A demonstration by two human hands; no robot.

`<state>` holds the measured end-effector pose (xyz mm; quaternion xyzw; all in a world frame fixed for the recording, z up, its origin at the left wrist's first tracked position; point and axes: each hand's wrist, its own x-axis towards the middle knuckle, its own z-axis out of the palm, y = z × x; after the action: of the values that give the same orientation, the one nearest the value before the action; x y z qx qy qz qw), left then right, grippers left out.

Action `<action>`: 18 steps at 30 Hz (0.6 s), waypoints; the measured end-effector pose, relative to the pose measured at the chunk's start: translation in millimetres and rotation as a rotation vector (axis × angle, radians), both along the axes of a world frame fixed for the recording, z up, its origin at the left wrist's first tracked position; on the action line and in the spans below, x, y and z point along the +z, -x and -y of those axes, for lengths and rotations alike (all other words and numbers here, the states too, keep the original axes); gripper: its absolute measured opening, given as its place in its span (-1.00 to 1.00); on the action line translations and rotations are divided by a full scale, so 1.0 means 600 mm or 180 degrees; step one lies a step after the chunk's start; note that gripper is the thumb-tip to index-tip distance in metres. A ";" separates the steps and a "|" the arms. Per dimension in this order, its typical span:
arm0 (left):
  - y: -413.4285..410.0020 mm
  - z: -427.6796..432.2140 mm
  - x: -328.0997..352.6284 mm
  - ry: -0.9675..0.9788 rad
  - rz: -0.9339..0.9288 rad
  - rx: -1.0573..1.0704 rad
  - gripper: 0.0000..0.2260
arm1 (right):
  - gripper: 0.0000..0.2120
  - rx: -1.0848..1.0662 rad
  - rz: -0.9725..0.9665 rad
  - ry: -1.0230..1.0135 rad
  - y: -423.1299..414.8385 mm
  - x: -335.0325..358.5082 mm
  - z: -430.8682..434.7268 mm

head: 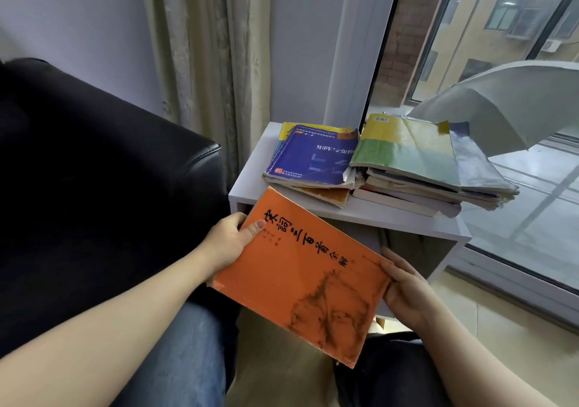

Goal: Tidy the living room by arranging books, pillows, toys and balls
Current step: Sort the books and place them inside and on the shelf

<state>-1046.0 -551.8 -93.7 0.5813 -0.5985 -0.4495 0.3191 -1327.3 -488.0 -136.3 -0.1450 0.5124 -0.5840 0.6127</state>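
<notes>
We grip the orange paperback book (300,276) with left hand (227,243) and right hand (404,284), keeping it level to square onto the blue-covered book stack (313,159).

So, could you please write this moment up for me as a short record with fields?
held item: orange book, closed, front cover up
left hand: grips the book's left edge, thumb on the cover
right hand: holds the book's right edge
surface: white table beside a black sofa
piles: two on the table; blue book tops the left, green book tops the right
also there: open grey umbrella behind the right pile
</notes>
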 end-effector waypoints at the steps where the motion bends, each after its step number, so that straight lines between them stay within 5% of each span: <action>1: -0.002 -0.001 -0.002 -0.0078 -0.0080 0.0040 -0.81 | -0.76 0.0051 0.0005 -0.0038 0.000 -0.001 0.003; 4: 0.000 0.001 -0.012 -0.0331 -0.0104 0.0131 -0.81 | -0.75 0.0090 -0.0254 -0.0268 -0.005 -0.017 0.019; 11: 0.043 0.013 -0.033 -0.0647 0.0348 -0.0220 -0.76 | -0.65 0.0086 -0.1906 -0.1329 0.001 -0.088 0.056; 14: 0.071 0.024 -0.042 -0.0546 0.0402 -0.0021 -0.82 | -0.61 0.0604 -0.3003 -0.1258 -0.013 -0.084 0.064; 18: 0.097 0.032 -0.052 -0.0675 0.0167 0.0255 -0.88 | -0.42 0.1327 -0.2971 -0.0852 -0.050 -0.075 0.068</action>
<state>-1104.1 -571.1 -124.9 0.6469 -0.5320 -0.4818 0.2578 -1297.1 -528.5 -181.4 -0.4089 0.7611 -0.2526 0.4357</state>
